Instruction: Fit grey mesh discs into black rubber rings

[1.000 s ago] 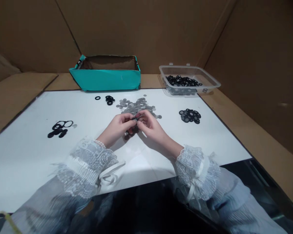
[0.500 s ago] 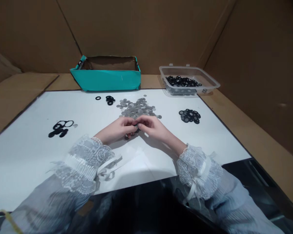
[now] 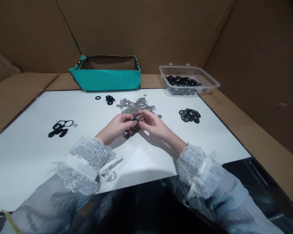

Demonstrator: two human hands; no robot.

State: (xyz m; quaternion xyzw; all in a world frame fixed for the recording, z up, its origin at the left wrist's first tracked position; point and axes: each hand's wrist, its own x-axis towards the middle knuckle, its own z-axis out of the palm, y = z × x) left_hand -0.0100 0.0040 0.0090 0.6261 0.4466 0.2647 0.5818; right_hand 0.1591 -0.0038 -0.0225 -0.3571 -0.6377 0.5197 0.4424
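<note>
1. The white counter (image 3: 21, 169) spreads out under and around the heap of grey discs (image 3: 136, 105), which serves as landmark below.
2. A teal box (image 3: 107, 80) stands behind the heap and somewhat left, its open top showing a brown inside.
3. A clear plastic tub (image 3: 191, 91) sits behind the heap and to the right; black rings lie in it, some with grey centres.
4. The left hand (image 3: 114, 128) is at the heap's near edge, thumb and fingers pinched narrowly on a small black piece. More dark pieces show beneath its fingers; whether they are held or lying loose, I cannot tell.
5. The right hand (image 3: 156, 125), also at the heap's near edge, curls its fingers close about the same piece; whether it grips or merely touches, I cannot tell.
6. Left of the heap and nearer the person is a loose group of black rings and dark pieces (image 3: 58, 131).
7. Well right of the heap lies a pile of black rings with grey centres (image 3: 189, 116).
8. Just left of the heap is a small cluster of black rings (image 3: 109, 98).
9. The small black piece (image 3: 136, 120) is between the hands, at the heap's near edge.
10. Farther left of the heap lies a single black ring (image 3: 96, 97).
</note>
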